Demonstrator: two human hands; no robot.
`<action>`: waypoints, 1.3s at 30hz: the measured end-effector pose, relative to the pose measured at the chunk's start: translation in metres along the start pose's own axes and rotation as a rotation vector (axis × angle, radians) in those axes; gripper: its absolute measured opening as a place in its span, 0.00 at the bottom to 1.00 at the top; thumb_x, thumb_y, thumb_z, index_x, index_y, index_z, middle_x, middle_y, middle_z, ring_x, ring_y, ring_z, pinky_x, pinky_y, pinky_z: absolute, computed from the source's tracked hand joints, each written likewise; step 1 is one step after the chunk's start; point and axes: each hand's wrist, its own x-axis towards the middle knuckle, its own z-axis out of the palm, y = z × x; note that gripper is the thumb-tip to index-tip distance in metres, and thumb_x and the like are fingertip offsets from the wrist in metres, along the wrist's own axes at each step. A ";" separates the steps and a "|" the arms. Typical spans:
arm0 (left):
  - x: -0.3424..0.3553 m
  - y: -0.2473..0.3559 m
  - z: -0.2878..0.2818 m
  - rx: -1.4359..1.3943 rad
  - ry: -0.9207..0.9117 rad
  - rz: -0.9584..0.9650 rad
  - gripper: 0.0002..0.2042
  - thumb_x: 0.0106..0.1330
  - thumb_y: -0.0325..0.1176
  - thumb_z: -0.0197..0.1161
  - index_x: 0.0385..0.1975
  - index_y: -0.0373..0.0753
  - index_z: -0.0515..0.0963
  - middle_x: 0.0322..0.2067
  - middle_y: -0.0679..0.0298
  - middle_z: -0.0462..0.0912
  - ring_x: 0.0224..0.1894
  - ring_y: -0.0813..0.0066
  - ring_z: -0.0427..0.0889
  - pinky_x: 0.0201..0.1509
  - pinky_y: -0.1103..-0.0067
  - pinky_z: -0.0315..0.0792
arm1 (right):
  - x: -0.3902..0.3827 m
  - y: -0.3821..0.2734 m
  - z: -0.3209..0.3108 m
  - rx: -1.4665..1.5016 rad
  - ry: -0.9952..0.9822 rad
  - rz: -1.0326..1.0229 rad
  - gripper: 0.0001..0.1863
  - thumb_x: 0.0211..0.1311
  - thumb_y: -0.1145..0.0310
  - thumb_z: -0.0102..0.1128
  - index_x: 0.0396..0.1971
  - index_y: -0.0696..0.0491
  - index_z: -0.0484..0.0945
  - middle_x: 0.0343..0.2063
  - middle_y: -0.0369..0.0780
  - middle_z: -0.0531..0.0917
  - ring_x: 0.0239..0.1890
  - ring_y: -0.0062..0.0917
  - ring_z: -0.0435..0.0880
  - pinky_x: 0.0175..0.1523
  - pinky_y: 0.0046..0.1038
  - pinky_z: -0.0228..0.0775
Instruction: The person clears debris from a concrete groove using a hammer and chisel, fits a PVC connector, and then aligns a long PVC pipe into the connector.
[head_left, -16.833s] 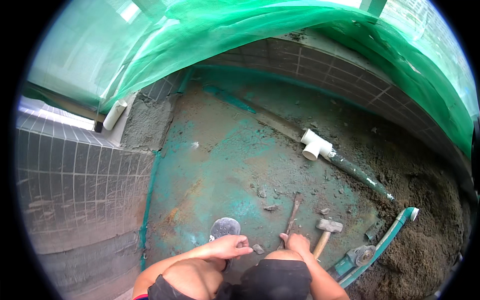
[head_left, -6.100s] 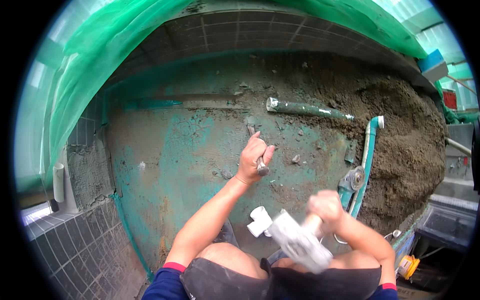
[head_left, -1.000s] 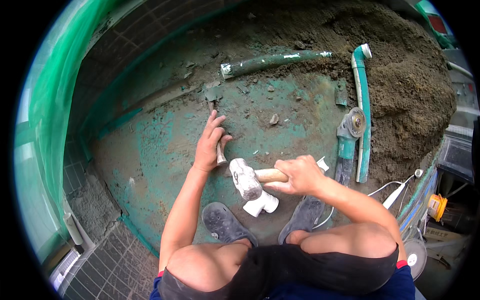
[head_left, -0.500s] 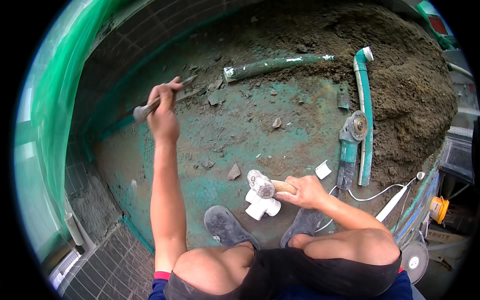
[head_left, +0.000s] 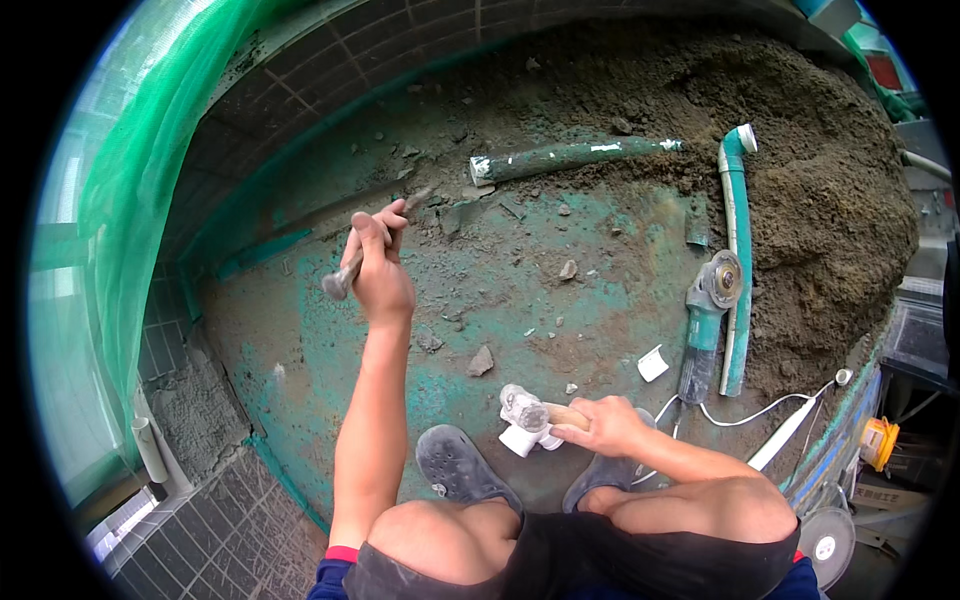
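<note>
Clasping a chisel in my left grip farther off, I hold a hammer nearer, in my right grip.

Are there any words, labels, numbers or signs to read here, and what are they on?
Cardboard box, lower right: one short line of dark printing, which I won't copy out.
Yellow tub, just above it: any marks are too small to read.
Green angle grinder: no writing I can make out.
Hammer and chisel, in the hands: no writing that I can see.
</note>
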 end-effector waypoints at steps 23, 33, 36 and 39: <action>-0.060 -0.033 0.078 0.764 -0.500 0.355 0.13 0.59 0.21 0.68 0.34 0.36 0.67 0.33 0.54 0.68 0.37 0.54 0.69 0.43 0.66 0.66 | -0.008 0.014 -0.046 0.136 0.232 -0.021 0.20 0.59 0.49 0.70 0.38 0.52 0.83 0.26 0.51 0.84 0.30 0.50 0.85 0.35 0.42 0.76; -0.062 -0.044 0.085 0.749 -0.472 0.274 0.12 0.59 0.22 0.66 0.36 0.37 0.68 0.36 0.54 0.69 0.42 0.49 0.70 0.54 0.56 0.62 | -0.012 0.014 -0.117 0.474 0.457 -0.337 0.15 0.58 0.63 0.69 0.41 0.57 0.84 0.29 0.44 0.87 0.29 0.33 0.88 0.37 0.28 0.79; -0.064 -0.045 0.083 0.773 -0.484 0.341 0.13 0.60 0.24 0.68 0.35 0.36 0.68 0.35 0.55 0.69 0.40 0.50 0.70 0.54 0.56 0.64 | 0.009 -0.001 -0.122 0.176 0.430 -0.188 0.16 0.63 0.61 0.65 0.45 0.56 0.83 0.27 0.47 0.85 0.27 0.40 0.86 0.35 0.31 0.76; -0.066 -0.045 0.075 0.798 -0.576 0.294 0.12 0.61 0.26 0.69 0.36 0.37 0.69 0.36 0.57 0.69 0.44 0.50 0.73 0.69 0.45 0.56 | 0.002 -0.011 -0.110 0.303 0.433 -0.136 0.18 0.63 0.61 0.63 0.48 0.56 0.83 0.27 0.49 0.85 0.28 0.43 0.86 0.36 0.34 0.76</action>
